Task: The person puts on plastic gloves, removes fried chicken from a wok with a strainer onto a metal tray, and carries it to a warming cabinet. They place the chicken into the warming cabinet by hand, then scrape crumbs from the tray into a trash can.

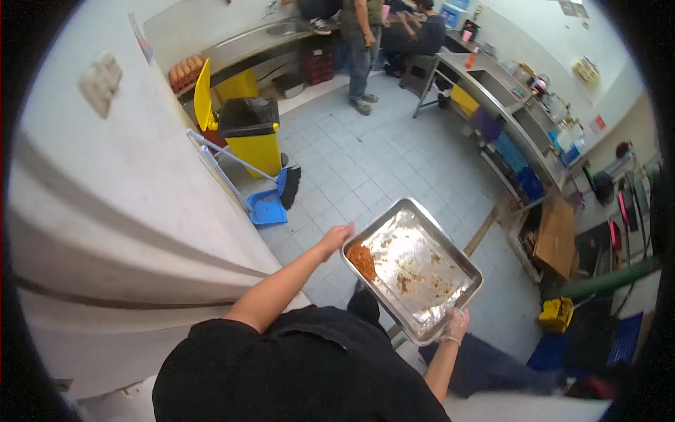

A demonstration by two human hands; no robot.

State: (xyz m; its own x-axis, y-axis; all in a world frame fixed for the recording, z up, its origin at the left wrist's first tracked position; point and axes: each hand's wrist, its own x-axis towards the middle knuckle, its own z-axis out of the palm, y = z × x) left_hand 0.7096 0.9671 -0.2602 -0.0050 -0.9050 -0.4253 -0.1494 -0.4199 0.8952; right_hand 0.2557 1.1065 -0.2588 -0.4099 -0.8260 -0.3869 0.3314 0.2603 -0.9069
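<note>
A rectangular metal tray is in front of my body, held at a slant above the floor. A heap of reddish-brown food sits in its left corner, and brown smears and scraps mark the shiny bottom. My left hand is at the tray's left corner, its fingers partly hidden by the rim. At the near right corner my right hand, in a clear plastic glove, is closed on the rim.
A yellow bin with its lid up stands ahead on the left, beside a blue dustpan and broom. Egg trays sit by the left wall. A person stands ahead. Metal sinks line the right; a cardboard box is nearer.
</note>
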